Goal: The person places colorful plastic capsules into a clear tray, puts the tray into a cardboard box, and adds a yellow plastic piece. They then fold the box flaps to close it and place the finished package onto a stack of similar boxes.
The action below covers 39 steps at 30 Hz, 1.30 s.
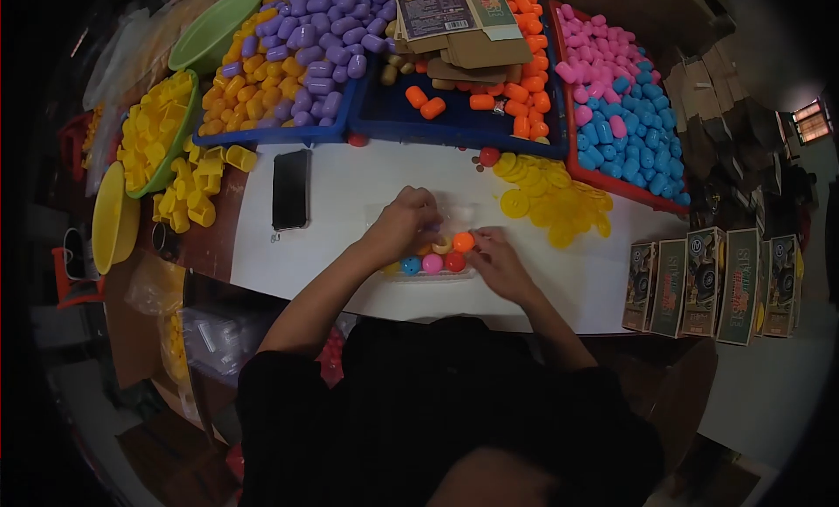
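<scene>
A clear plastic tray (pixel 463 211) lies on the white table in front of me, with colored capsules in its near part. A blue capsule (pixel 410 265), a pink capsule (pixel 433 263) and a red capsule (pixel 455 261) sit in its near row. My left hand (pixel 411 220) reaches over the tray with fingers curled down; a bit of purple shows beneath them, but what they hold is hidden. At the tray's right side my right hand (pixel 496 264) has its thumb and fingers closed at an orange capsule (pixel 463 241). Beside that sits a tan capsule (pixel 442 244).
Yellow discs (pixel 559 197) lie right of the tray, a phone (pixel 291 190) left. Behind stand a blue bin (pixel 271 136) of purple and yellow-orange capsules, another blue bin (pixel 419 138), and a red bin (pixel 625 188). Printed boxes (pixel 703 280) stand at right; yellow pieces (pixel 188 192) at left.
</scene>
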Motion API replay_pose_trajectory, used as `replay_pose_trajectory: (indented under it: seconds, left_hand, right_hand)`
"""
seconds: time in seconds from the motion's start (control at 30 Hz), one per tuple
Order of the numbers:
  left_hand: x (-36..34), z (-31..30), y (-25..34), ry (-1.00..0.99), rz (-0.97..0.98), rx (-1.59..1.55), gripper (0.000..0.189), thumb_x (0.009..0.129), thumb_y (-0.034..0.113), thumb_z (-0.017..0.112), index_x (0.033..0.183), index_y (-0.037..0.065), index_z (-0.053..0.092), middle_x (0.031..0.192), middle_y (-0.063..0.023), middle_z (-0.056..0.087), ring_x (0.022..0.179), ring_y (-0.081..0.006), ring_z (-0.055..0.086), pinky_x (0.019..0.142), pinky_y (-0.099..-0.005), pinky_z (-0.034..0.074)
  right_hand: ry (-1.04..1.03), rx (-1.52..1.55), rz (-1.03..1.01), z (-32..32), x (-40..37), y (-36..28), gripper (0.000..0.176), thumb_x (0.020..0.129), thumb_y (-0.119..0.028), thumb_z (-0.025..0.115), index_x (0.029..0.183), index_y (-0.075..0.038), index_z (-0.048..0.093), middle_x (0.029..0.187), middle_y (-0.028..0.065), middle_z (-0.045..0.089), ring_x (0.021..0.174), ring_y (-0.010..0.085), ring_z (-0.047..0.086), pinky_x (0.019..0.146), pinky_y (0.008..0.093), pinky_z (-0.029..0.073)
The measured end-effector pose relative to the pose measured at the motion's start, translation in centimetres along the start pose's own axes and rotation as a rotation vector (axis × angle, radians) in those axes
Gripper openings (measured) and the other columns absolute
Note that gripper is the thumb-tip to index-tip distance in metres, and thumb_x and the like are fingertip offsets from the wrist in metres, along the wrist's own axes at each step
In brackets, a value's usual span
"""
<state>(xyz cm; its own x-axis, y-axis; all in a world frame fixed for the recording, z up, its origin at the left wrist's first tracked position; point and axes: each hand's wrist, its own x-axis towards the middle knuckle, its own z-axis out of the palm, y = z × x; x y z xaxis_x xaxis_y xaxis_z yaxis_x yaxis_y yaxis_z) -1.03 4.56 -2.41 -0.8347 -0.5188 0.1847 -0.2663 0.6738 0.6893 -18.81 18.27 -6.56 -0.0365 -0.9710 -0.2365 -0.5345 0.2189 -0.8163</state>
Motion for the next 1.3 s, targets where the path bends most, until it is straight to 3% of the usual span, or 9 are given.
replay_pose_trajectory:
  seconds: [0.13, 0.27, 0.37, 0.47, 0.53, 0.87, 0.93, 1.17, 1.3]
  left_hand:
    - [-0.6, -1.9, -1.9, -0.086, -0.02, 0.055, 0.012, 0.068, 0.006, 0.071, 0.079, 0.004, 0.066, 0.088, -0.0077, 0.054, 0.087, -0.0253, 0.054, 0.074, -0.0344, 0.048]
    - [-0.6, -5.2, -0.4, 0.047, -0.082, -0.015, 0.012, 0.072, 0.009, 0.072, 0.081, 0.003, 0.066, 0.085, -0.0071, 0.055, 0.083, -0.0227, 0.056, 0.069, -0.0326, 0.049]
    - [-0.4, -6.5, 0.8, 0.362, -0.154, -0.117, 0.012, 0.077, 0.012, 0.071, 0.08, 0.002, 0.066, 0.083, -0.0074, 0.057, 0.073, -0.0199, 0.058, 0.065, -0.0272, 0.046]
    - [0.2, -6.3, 2.3, 0.341, -0.147, -0.213, 0.011, 0.077, 0.012, 0.07, 0.079, 0.002, 0.065, 0.082, -0.0066, 0.057, 0.075, -0.0186, 0.058, 0.067, -0.0269, 0.046]
    - [0.9, -5.9, 2.4, 0.33, -0.081, -0.204, 0.01, 0.078, 0.012, 0.069, 0.08, 0.003, 0.065, 0.083, -0.0065, 0.057, 0.076, -0.0177, 0.057, 0.069, -0.0271, 0.046]
    - [11.0, -4.3, 1.6, 0.613, -0.473, -0.755, 0.075, 0.074, 0.013, 0.07, 0.136, 0.003, 0.029, 0.122, -0.012, 0.046, 0.099, -0.017, 0.052, 0.086, -0.0284, 0.043]
    - [12.2, -2.9, 2.0, 0.523, -0.12, -0.635, 0.074, 0.077, 0.006, 0.064, 0.139, 0.004, 0.024, 0.126, -0.0138, 0.045, 0.1, -0.0173, 0.052, 0.086, -0.0266, 0.044]
    - [10.3, -1.9, 6.5, 0.009, -0.288, -0.851, 0.075, 0.075, 0.006, 0.062, 0.138, 0.005, 0.021, 0.118, -0.0121, 0.053, 0.109, -0.02, 0.053, 0.084, -0.032, 0.048]
    - [8.3, 1.1, 7.6, 0.122, -0.296, 0.035, 0.076, 0.07, -0.001, 0.052, 0.138, 0.001, 0.018, 0.116, -0.0227, 0.054, 0.078, -0.0383, 0.062, 0.071, -0.0432, 0.05]
  right_hand:
    - [-0.116, -0.495, -0.185, 2.7, -0.5, -2.6, 0.055, 0.09, -0.031, 0.053, 0.131, 0.003, 0.037, 0.143, 0.0278, 0.016, 0.131, 0.0386, 0.022, 0.103, 0.0391, 0.03]
    - [-0.353, -0.277, -0.124, -7.7, 4.4, -8.9, 0.059, 0.084, -0.034, 0.062, 0.127, 0.002, 0.044, 0.138, 0.0242, 0.033, 0.12, 0.0376, 0.043, 0.101, 0.042, 0.035]
    - [0.677, -0.456, -0.495, -13.5, 12.7, -9.6, 0.07, 0.073, -0.03, 0.074, 0.127, 0.001, 0.042, 0.124, 0.0222, 0.048, 0.106, 0.035, 0.054, 0.093, 0.0392, 0.043]
    - [1.084, -0.781, -0.389, -18.1, 23.2, -7.4, 0.087, 0.065, -0.041, 0.078, 0.128, 0.0, 0.034, 0.113, 0.0238, 0.054, 0.109, 0.0387, 0.051, 0.092, 0.0418, 0.042]
    - [0.508, -0.388, -0.165, -20.7, 26.4, -6.6, 0.094, 0.061, -0.042, 0.08, 0.126, 0.004, 0.031, 0.11, 0.0261, 0.054, 0.104, 0.039, 0.054, 0.088, 0.0421, 0.045]
    - [0.888, -0.551, -0.326, -18.6, 11.0, -7.5, 0.057, 0.065, -0.025, 0.073, 0.11, 0.002, 0.052, 0.094, 0.0214, 0.058, 0.087, 0.0342, 0.058, 0.076, 0.0405, 0.048]
    - [0.938, -0.541, -0.351, -16.6, 7.1, -5.5, 0.055, 0.065, -0.024, 0.073, 0.111, 0.001, 0.054, 0.089, 0.0191, 0.058, 0.083, 0.0325, 0.059, 0.074, 0.0397, 0.048]
    - [0.998, -0.063, -0.153, -12.9, -1.0, -1.3, 0.047, 0.069, -0.02, 0.072, 0.108, 0.002, 0.058, 0.092, 0.0126, 0.059, 0.083, 0.0216, 0.059, 0.073, 0.0309, 0.048]
    - [0.452, 0.94, -0.23, -13.3, -3.6, -1.1, 0.043, 0.082, -0.018, 0.062, 0.118, 0.002, 0.051, 0.102, 0.0074, 0.059, 0.092, 0.0155, 0.058, 0.078, 0.027, 0.047]
